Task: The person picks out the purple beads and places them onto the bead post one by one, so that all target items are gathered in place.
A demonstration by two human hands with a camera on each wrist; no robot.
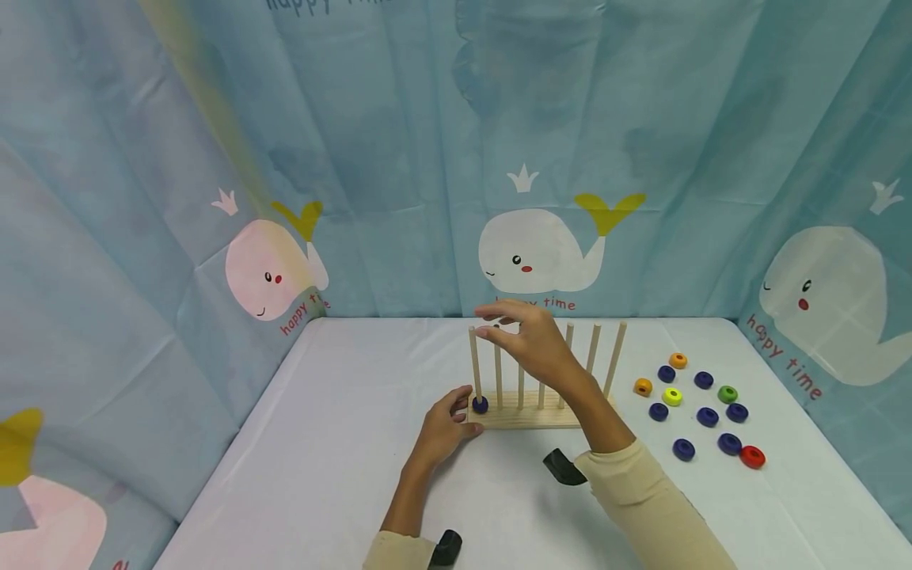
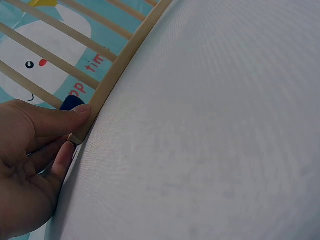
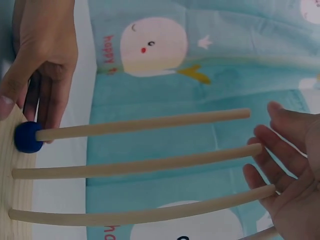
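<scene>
A wooden peg rack (image 1: pixel 523 419) with a row of upright pegs stands on the white table. My left hand (image 1: pixel 440 431) grips the left end of its base, thumb on the near side and fingers around the end. Low on the leftmost peg (image 1: pixel 474 364) sits a dark blue bead (image 3: pixel 28 137), down against the base. Up at the peg tops, my right hand (image 1: pixel 533 342) has its thumb and fingers spread apart, holding nothing. In the right wrist view its fingers are just beyond the tips of the pegs.
To the right of the rack lie scattered loose beads: several blue ones (image 1: pixel 708 416), orange ones (image 1: pixel 644 387), a yellow one (image 1: pixel 673 397), a green one (image 1: pixel 727 394) and a red one (image 1: pixel 752 457). A blue curtain (image 1: pixel 399 158) with whale prints surrounds the table.
</scene>
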